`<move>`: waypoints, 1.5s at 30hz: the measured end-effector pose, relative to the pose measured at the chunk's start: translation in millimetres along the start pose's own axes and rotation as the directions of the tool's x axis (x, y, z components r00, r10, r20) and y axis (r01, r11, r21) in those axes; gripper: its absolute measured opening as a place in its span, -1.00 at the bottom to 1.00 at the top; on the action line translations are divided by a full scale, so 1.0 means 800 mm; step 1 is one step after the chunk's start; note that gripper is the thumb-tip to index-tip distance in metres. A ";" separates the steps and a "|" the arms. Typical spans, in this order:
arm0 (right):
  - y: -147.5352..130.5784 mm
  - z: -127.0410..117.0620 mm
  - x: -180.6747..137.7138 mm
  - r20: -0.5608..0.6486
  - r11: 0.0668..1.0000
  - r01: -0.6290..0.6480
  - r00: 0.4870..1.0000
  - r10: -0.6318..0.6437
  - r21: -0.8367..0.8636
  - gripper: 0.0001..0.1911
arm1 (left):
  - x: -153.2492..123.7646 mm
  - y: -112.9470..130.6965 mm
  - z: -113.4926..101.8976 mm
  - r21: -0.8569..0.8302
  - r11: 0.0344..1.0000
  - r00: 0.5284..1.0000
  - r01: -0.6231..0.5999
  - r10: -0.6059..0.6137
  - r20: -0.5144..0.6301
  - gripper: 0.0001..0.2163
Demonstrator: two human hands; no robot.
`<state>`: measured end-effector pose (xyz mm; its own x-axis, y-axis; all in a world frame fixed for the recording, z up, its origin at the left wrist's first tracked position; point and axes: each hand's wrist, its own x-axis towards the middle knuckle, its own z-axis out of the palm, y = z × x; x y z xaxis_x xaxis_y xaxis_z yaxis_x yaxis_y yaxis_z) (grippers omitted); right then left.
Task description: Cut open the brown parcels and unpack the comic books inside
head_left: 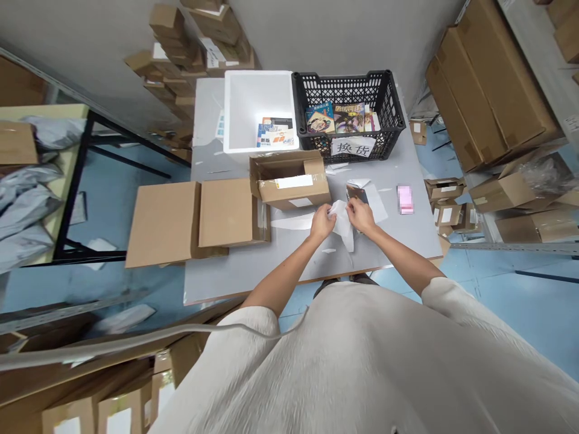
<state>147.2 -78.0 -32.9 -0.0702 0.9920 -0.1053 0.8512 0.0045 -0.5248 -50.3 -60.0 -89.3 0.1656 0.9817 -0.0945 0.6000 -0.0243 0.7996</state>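
Observation:
A crumpled white sheet, paper or thin plastic (342, 220), hangs between my two hands just above the table. My left hand (322, 222) is closed on its left side. On the other side my right hand (360, 214) pinches it, the fingertips partly hidden. Just beyond the right hand lies a dark spiral-bound notebook (357, 193), partly covered by that hand, with a white sheet (375, 202) beside it. Torn white scraps (294, 222) lie to the left of my left hand. An open cardboard box (296, 194) stands beyond them.
Behind the open box stand a white bin (260, 78) and a black crate (394, 117), both holding books. Two cardboard boxes (230, 212) (163, 223) sit at the left. A pink item (406, 199) lies right on the grey table (235, 274). Shelves of cartons (488, 90) flank the right.

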 end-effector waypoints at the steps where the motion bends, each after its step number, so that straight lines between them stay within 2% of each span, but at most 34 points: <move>1: -0.003 0.001 0.001 -0.015 1.000 0.020 1.000 -0.019 0.024 -0.80 | 0.000 0.001 -0.001 -0.033 0.999 1.000 -0.012 0.012 -0.001 -0.77; 4: -0.015 0.002 0.002 -0.057 0.993 0.078 0.996 -0.073 0.091 -0.82 | 0.002 0.006 -0.002 -0.124 0.990 0.998 -0.065 0.066 0.006 -0.49; 6: -0.024 0.002 0.003 -0.071 0.987 0.099 0.993 -0.090 0.130 -0.83 | 0.005 0.010 -0.003 -0.136 0.982 0.991 -0.133 0.137 0.014 -0.45; 8: -0.031 0.003 0.004 -0.065 0.977 0.117 0.992 -0.107 0.180 -0.83 | 0.009 0.013 -0.004 -0.115 0.974 0.980 -0.193 0.196 0.016 -0.59; 10: -0.032 0.005 0.007 -0.068 0.960 0.114 0.993 -0.099 0.256 -0.78 | 0.012 0.014 -0.005 -0.075 0.979 0.981 -0.191 0.193 0.009 -0.76; 13: -0.017 0.012 0.009 -0.098 0.930 -0.003 0.994 0.042 0.369 -0.69 | 0.010 0.010 -0.009 -0.021 0.994 0.994 -0.108 0.108 -0.007 -0.85; 15: 0.000 0.020 0.007 -0.060 0.915 -0.134 0.984 0.169 0.380 -0.76 | 0.005 0.006 -0.012 -0.011 0.998 0.997 -0.069 0.069 -0.015 -0.85; 18: 0.022 0.035 -0.003 0.101 0.926 -0.267 0.963 0.249 0.268 -0.89 | -0.005 0.001 -0.019 -0.027 0.999 1.000 -0.023 0.023 -0.018 -0.84; 22: 0.027 0.054 -0.013 0.214 0.918 -0.350 0.926 0.310 0.185 -0.74 | -0.014 -0.002 -0.027 -0.086 0.992 0.996 0.087 -0.089 -0.018 -0.87; 26: 0.012 0.068 -0.010 0.247 0.919 -0.357 0.918 0.311 0.169 -0.55 | -0.021 -0.001 -0.027 -0.166 0.964 0.978 0.207 -0.209 0.004 -0.89; 30: 0.001 0.073 -0.002 0.234 0.920 -0.369 0.914 0.332 0.133 -0.47 | -0.023 0.000 -0.026 -0.217 0.947 0.970 0.238 -0.243 0.006 -0.90; 34: -0.005 0.065 0.000 0.247 0.923 -0.378 0.904 0.349 0.079 -0.50 | -0.022 -0.002 -0.026 -0.238 0.945 0.973 0.226 -0.229 0.015 -0.87; 39: -0.022 0.047 -0.004 0.284 0.947 -0.316 0.905 0.318 -0.056 -0.71 | -0.021 0.003 -0.027 -0.229 0.951 0.978 0.208 -0.209 0.022 -0.89; 42: -0.027 0.032 -0.004 0.235 0.944 -0.292 0.917 0.321 -0.153 -0.72 | -0.021 0.010 -0.030 -0.209 0.956 0.978 0.204 -0.208 0.002 -0.92; 45: -0.016 0.008 -0.002 0.168 0.931 -0.292 0.929 0.330 -0.218 -0.69 | -0.021 0.017 -0.037 -0.179 0.965 0.980 0.193 -0.199 -0.012 -0.92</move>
<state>133.2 -80.5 -31.0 0.1285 0.9014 -0.4134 0.9265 -0.2578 -0.2742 -68.1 -71.2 -59.3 0.0336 0.9692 -0.2441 0.4712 0.2001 0.8590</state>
